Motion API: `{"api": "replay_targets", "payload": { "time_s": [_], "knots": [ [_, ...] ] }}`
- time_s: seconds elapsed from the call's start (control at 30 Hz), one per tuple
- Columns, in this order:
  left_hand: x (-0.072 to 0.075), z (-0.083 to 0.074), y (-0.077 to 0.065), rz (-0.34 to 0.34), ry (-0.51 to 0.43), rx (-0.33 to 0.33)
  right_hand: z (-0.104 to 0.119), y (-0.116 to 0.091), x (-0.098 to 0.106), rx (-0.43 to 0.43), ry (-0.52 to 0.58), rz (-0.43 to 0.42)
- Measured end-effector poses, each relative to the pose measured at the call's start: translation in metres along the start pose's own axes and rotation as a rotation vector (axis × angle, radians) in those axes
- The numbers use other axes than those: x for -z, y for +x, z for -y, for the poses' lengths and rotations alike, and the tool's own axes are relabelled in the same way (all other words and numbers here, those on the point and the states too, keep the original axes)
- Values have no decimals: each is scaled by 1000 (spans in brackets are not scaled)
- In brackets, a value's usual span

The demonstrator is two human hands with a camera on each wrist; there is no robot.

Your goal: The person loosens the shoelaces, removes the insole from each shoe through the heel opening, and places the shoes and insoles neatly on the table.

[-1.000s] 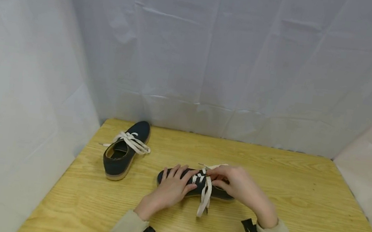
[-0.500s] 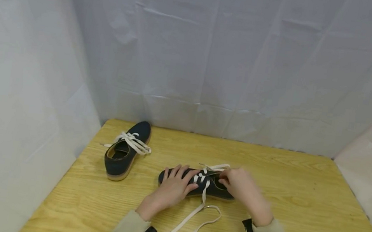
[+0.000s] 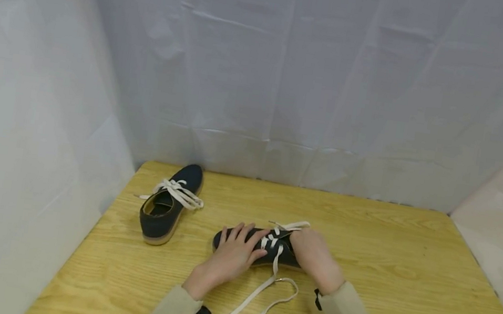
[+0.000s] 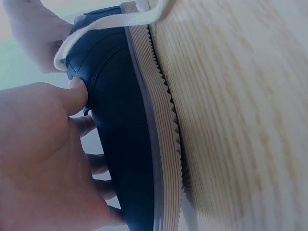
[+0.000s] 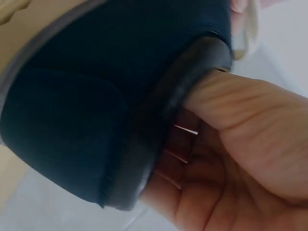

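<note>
A dark navy lace-up shoe with white laces lies sideways on the wooden table, toe to the left. My left hand rests across its toe with spread, fairly straight fingers; the thumb presses by the lacing in the left wrist view. At the heel end, my right hand reaches into the shoe's opening. In the right wrist view its thumb and fingers pass behind the dark padded collar, which hides the fingertips, so I cannot tell what they grip. One loose shoelace loops onto the table in front.
A matching navy shoe stands at the table's back left, its white laces lying over its side. Pale sheeting hangs behind and on both sides of the wooden table.
My right hand has let go of the near lace, which fell into a loop on the table, and moved into the shoe's opening. The left hand has stayed on the toe.
</note>
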State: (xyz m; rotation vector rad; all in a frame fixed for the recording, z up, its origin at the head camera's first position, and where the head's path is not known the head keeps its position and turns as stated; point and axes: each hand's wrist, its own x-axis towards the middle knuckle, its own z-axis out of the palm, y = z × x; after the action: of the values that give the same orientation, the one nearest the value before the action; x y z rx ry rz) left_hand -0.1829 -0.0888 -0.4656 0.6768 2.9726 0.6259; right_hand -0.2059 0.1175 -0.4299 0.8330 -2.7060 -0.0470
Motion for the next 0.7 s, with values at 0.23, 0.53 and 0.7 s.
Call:
{"api": "replay_targets", "payload": {
  "time_s": [0.23, 0.53, 0.7],
  "knots": [
    [-1, 0, 0, 0, 15, 0, 2, 5, -5, -37, 37, 56],
    [-3, 0, 1, -16, 13, -5, -6, 5, -9, 33, 82, 53],
    [-2, 0, 0, -16, 10, -12, -16, 5, -9, 68, 136, 140]
  ]
}}
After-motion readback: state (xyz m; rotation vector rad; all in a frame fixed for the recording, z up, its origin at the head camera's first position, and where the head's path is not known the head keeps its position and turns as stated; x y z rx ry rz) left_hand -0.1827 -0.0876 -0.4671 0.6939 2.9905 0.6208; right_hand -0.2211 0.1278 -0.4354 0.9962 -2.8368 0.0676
